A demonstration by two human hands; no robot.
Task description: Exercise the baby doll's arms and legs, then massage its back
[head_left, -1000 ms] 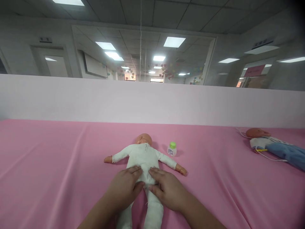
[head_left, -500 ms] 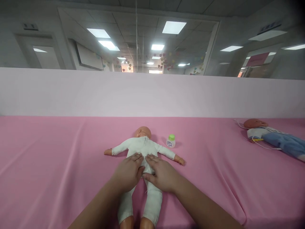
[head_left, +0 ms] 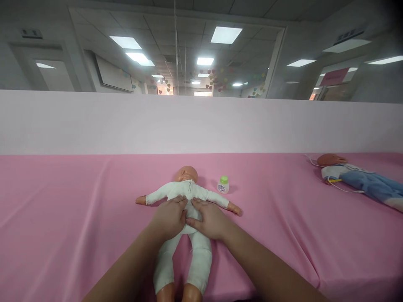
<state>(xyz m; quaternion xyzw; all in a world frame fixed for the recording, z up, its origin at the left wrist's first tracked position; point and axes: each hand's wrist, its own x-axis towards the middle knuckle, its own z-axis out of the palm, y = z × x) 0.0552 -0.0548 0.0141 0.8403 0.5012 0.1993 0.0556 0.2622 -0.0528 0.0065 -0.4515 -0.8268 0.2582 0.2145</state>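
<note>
A baby doll (head_left: 189,189) with a white cloth body lies at the middle, its head at the far end and its arms spread wide. My left hand (head_left: 171,216) rests flat on the left side of its torso, fingers stretched toward the chest. On the right side of the torso lies my right hand (head_left: 209,218), also flat, its thumb close to the left one. Both hands hide part of the doll's belly and sides. A small clear bottle with a green cap (head_left: 223,185) stands beyond the doll's right-hand arm, touched by neither hand.
A pink cloth (head_left: 69,218) with folds covers the table. Another doll in blue and white clothes (head_left: 362,180), with a thin white tube or cord by it, lies at the far right. Behind the table runs a low white wall (head_left: 201,126) with glass above.
Both hands have slid a little up the doll's torso toward its chest, still flat on it. The whole view has shifted slightly; the bottle stays where it stood.
</note>
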